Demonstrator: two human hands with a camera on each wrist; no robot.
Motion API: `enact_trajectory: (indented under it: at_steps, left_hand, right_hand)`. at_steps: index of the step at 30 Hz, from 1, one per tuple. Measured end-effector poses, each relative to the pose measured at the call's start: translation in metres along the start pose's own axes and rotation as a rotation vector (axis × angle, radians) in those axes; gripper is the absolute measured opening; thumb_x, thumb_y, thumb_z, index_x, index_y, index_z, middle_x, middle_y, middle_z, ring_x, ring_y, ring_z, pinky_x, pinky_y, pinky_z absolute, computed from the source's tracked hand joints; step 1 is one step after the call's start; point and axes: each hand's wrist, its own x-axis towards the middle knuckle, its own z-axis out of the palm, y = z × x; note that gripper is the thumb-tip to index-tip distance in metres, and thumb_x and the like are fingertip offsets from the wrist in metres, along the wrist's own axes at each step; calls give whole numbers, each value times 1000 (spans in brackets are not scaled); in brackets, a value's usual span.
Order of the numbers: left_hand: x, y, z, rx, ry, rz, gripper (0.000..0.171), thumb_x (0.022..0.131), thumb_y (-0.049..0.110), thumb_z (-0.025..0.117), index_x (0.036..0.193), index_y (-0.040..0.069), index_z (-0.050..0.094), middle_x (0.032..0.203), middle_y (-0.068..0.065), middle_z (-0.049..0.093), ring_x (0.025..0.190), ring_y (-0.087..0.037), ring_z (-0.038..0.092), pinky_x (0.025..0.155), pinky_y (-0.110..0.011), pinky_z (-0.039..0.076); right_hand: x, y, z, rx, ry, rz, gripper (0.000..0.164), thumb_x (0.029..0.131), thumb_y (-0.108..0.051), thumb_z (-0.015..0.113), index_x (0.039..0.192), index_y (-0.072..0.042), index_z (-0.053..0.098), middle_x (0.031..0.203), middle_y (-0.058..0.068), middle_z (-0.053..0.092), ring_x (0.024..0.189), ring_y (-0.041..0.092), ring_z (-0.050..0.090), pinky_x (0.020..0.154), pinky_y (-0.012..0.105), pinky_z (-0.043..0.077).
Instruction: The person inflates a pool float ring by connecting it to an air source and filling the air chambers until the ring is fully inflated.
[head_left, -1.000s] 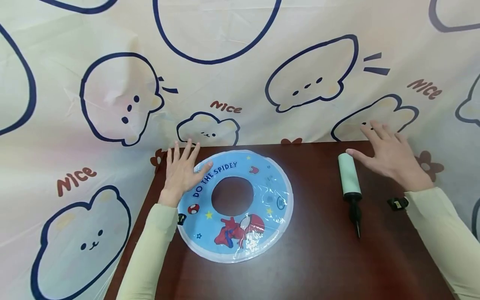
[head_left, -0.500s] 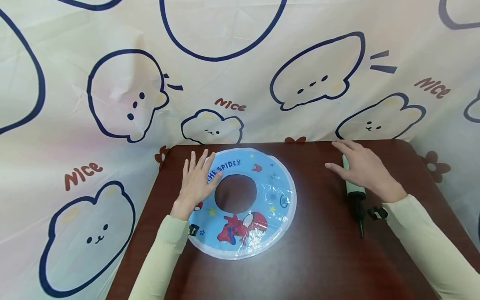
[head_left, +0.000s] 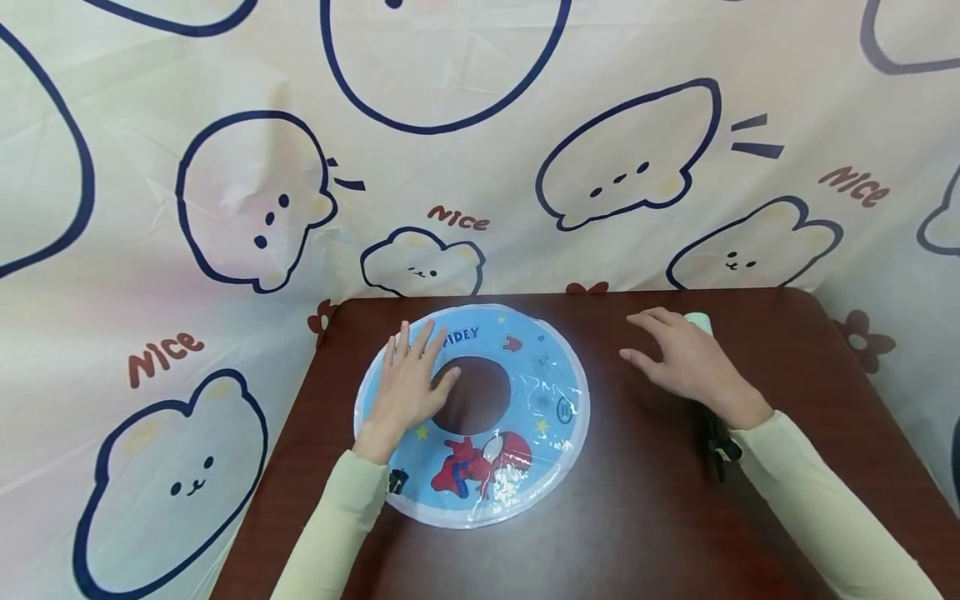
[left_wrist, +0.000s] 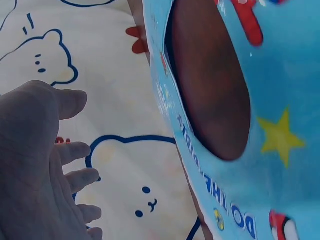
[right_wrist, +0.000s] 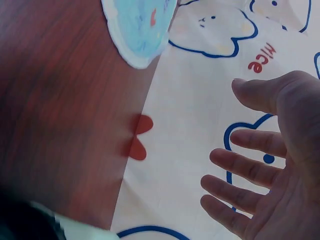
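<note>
A flat blue swim ring with a white rim and a red cartoon figure lies on the brown table. Above its left part hovers my left hand, fingers spread; in the left wrist view that hand is apart from the ring. My right hand is raised over the table to the ring's right, its fingers loosely extended and holding nothing. Beneath it lies a pale green hand pump with a black nozzle end, mostly hidden by the hand and wrist. The right wrist view shows the same hand with bare fingers.
The dark brown table has its far edge against a cream cloth printed with blue bear outlines. The cloth also hangs along the left and right sides. A small black device sits at the right wrist.
My right hand has moved left and nearer, passing over the pump and covering most of it. My left hand has shifted right and nearer, farther over the ring. The ring stays in place.
</note>
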Motion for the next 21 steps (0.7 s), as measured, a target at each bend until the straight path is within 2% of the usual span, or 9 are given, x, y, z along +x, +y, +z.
enact_trajectory:
  at_steps: [7, 12, 16, 21]
  left_hand:
    - [-4, 12, 11, -63, -18, 14, 73, 104, 48, 60, 166, 15, 40, 176, -12, 29, 164, -48, 11, 131, -67, 7]
    - [-14, 19, 26, -112, -20, 40, 71, 103, 46, 62, 164, 16, 42, 174, -11, 33, 165, -44, 12, 132, -66, 10]
    - [-19, 25, 35, -120, -59, 67, 68, 105, 46, 60, 163, 16, 44, 174, -10, 35, 165, -44, 13, 131, -67, 13]
    - [-19, 38, 42, -127, -90, 96, 66, 105, 45, 61, 163, 17, 46, 173, -9, 36, 165, -42, 16, 131, -66, 16]
  right_hand:
    - [2, -14, 16, 55, 39, -51, 57, 99, -35, 77, 146, -5, 62, 147, 21, 62, 132, 43, 62, 104, 63, 55]
    - [0, -26, 34, 94, 36, -36, 56, 98, -33, 78, 145, -9, 63, 147, 18, 62, 133, 41, 62, 105, 61, 55]
    - [-2, -33, 46, 118, 27, -22, 54, 97, -32, 79, 144, -11, 64, 146, 16, 64, 133, 39, 64, 104, 60, 56]
    - [-1, -38, 53, 135, 37, -34, 53, 95, -30, 81, 143, -12, 66, 143, 13, 66, 129, 36, 66, 102, 58, 58]
